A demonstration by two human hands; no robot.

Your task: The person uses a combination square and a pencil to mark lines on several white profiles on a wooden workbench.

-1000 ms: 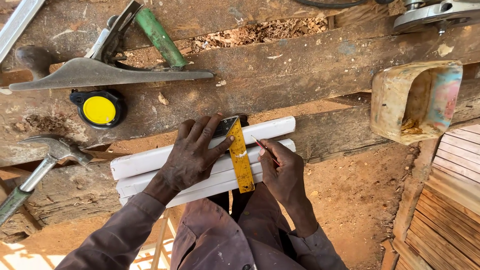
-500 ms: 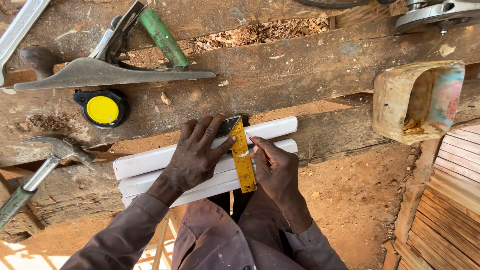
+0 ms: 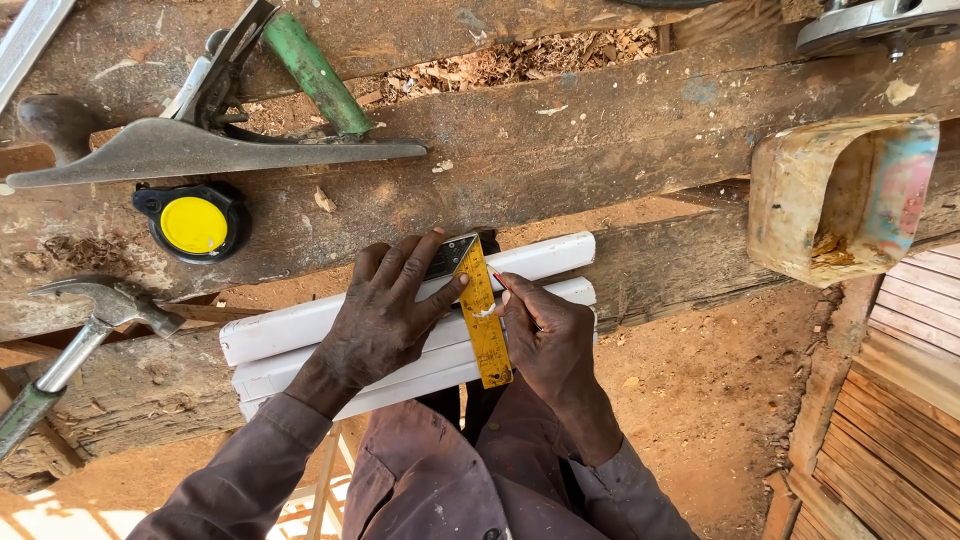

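White strips (image 3: 300,335) lie side by side across the near plank of the worktop (image 3: 640,130), their ends overhanging the gap toward the person. A yellow square (image 3: 484,320) lies across them, its dark stock at the far edge. The left hand (image 3: 385,320) presses flat on the strips and the square's stock, fingers spread wide, closed on nothing. The right hand (image 3: 545,340) sits just right of the square's blade, its grip pinched narrow on a red-tipped pencil (image 3: 503,284) whose point meets the strip beside the blade. The worktop is made of rough, weathered planks with gaps between them, scarred and dusty, with wood shavings (image 3: 540,60) heaped along a far seam. On the far planks lie a grey plane (image 3: 200,150) on its side, a green-handled tool (image 3: 312,72) above it, and a black-and-yellow tape measure (image 3: 195,222) just below the plane. A hammer (image 3: 95,330) rests at the left edge, head on the plank. At right stands a stained cut-open container (image 3: 850,190), on its side. Beneath is bare reddish earth (image 3: 700,400), sunlit, and stacked wooden slats (image 3: 900,420) at lower right.
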